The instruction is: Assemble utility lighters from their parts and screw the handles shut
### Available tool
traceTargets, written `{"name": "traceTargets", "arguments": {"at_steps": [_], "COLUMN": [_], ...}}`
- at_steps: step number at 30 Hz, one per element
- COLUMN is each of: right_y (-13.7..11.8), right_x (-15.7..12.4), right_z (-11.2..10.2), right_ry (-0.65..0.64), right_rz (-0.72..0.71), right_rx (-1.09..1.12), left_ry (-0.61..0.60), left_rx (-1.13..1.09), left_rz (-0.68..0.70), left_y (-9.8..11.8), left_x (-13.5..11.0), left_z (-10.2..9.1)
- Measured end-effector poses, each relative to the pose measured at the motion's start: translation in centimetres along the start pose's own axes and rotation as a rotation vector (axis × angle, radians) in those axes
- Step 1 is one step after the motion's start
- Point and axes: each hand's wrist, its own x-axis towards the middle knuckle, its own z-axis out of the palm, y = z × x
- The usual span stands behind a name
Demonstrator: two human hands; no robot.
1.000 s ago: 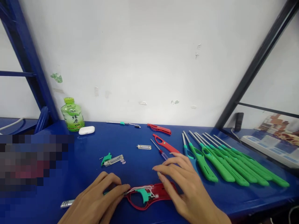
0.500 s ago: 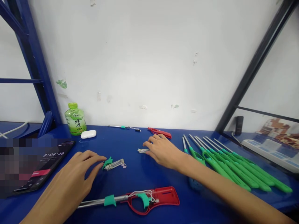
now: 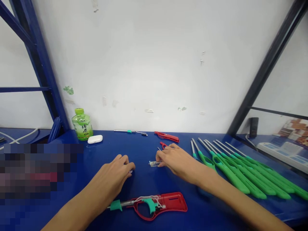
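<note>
My left hand [image 3: 116, 175] is closed low over the blue table, its fingertips pinched at a small pale piece [image 3: 130, 171] that is mostly hidden. To its right, my right hand [image 3: 174, 160] has its fingers closed on a clear plastic lighter tank [image 3: 154, 163], whose left end sticks out. Just behind the right hand, part of a red lighter shell [image 3: 163, 145] shows. Nearer me lies an opened red lighter [image 3: 174, 202], with a teal trigger [image 3: 150, 205], white wires and a metal tube; my left forearm partly hides the tube.
Several green long-necked lighters [image 3: 243, 173] lie fanned out at the right. Along the back are a metal rod with a teal collar [image 3: 129, 131], another red shell [image 3: 167, 137], a white case [image 3: 95, 139] and a green tea bottle [image 3: 82, 125]. A blurred-out patch covers the left.
My left hand has moved right, from beside a teal trigger and clear parts, and now covers that spot. My right hand has come slightly nearer and right, uncovering a red shell behind it.
</note>
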Motion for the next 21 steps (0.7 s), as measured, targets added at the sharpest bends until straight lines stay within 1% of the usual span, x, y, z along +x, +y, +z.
{"name": "traceTargets", "arguments": {"at_steps": [5, 8, 12, 16, 21], "right_y": [-2.0, -3.2, -3.7, -3.9, -5.5], "right_x": [-2.9, -3.9, -3.9, -3.8, -4.2], "right_z": [-2.5, -3.0, -2.3, -1.1, -0.1], "right_ry": [0.094, 0.121, 0.117, 0.176, 0.252], "right_rz": [0.046, 0.041, 0.067, 0.132, 0.171], "right_rx": [0.057, 0.132, 0.194, 0.290, 0.437], "left_ry": [-0.026, -0.012, 0.049, 0.159, 0.274], "left_rx": [0.027, 0.021, -0.027, -0.130, -0.346], "left_rz": [-0.014, -0.021, -0.008, -0.018, 0.006], "left_y": [0.2, 0.7, 1.1, 1.6, 3.7], "left_x": [0.2, 0.3, 0.0, -0.5, -1.1], "left_z": [-0.4, -0.5, -1.1, -2.4, -4.1]}}
